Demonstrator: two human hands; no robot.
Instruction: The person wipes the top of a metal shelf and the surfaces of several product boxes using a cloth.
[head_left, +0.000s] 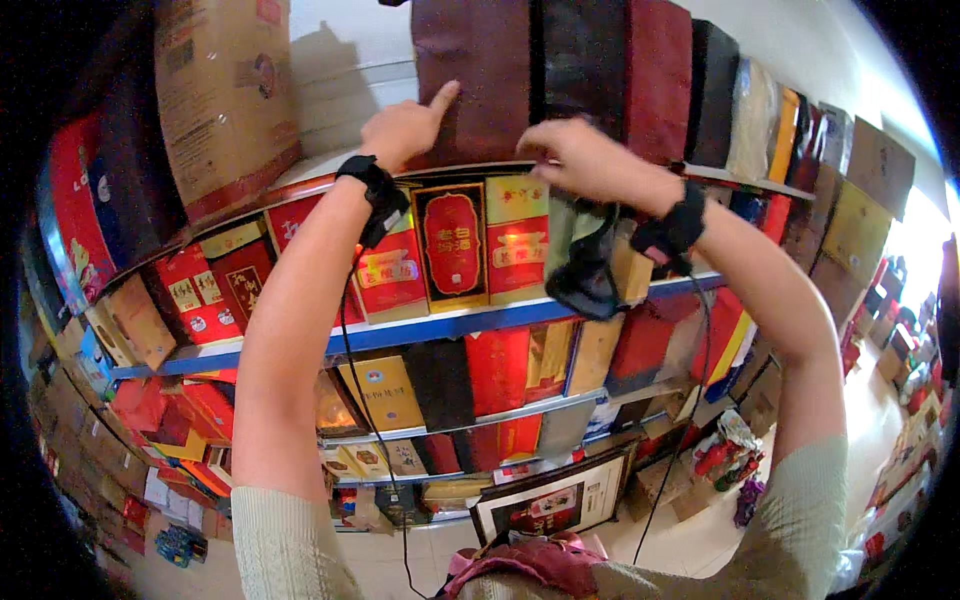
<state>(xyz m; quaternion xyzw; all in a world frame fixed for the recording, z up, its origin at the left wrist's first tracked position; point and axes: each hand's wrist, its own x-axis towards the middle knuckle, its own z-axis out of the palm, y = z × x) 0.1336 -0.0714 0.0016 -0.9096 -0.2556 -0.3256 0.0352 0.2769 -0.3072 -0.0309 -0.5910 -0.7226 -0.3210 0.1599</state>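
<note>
My left hand (405, 129) is at the lower left side of a tall maroon bag or box (480, 90) on the upper shelf. One digit lies extended against its front; the other fingers are mostly hidden. At its lower right corner is my right hand (581, 161), with curled fingers and a gap between fingertips and thumb. Nothing shows in that gap. Below the right hand, a black strap-like item (589, 277) hangs in front of the shelf. Under the maroon item stand a dark-framed red gift box (454, 247) and a red and gold box (517, 244).
A large cardboard carton (225, 97) stands left on the upper shelf. Black bags (581, 60) and another maroon one (658, 82) fill the right. A blue shelf edge (450, 326) crosses below. A framed picture (555, 502) leans near the floor. Black cables (375, 427) hang from both wrists.
</note>
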